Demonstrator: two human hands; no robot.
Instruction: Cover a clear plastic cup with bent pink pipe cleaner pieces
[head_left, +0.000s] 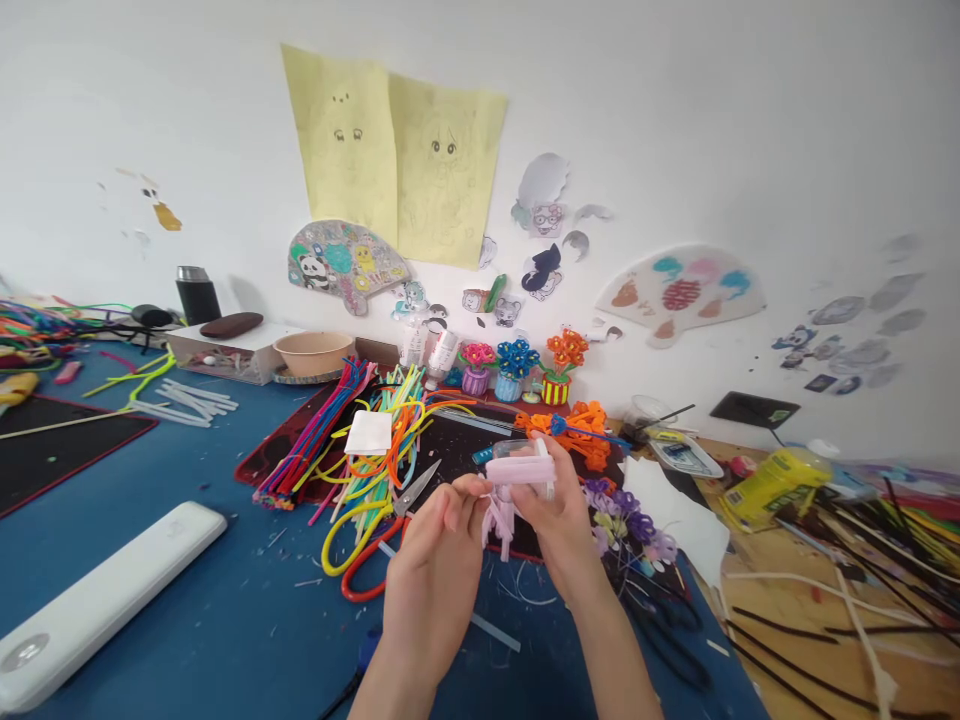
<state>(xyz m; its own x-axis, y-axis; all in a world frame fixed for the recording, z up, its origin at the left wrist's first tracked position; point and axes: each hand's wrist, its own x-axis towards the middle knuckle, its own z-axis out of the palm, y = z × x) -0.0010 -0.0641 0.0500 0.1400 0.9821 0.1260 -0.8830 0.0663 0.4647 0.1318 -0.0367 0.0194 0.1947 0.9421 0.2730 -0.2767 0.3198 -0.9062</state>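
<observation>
My left hand [433,570] and my right hand [556,522] are raised together over a black craft mat [457,450]. Between them they grip a pale pink pipe-cleaner piece [520,470], with a clear plastic part showing behind it. Pale pink strands [501,522] hang below it. Just left of my left hand lie a pair of scissors [416,488] and a loose heap of yellow, orange and red pipe cleaners [367,510]. An orange pipe-cleaner figure [574,435] sits beyond my right hand.
A white paper square [368,433] and a multicoloured pipe-cleaner bundle [315,435] lie on the mat. Purple pipe-cleaner flowers [626,520] sit right, on the blue table [225,610]. A long white case [97,600] lies left. Potted pipe-cleaner flowers [510,365] stand behind.
</observation>
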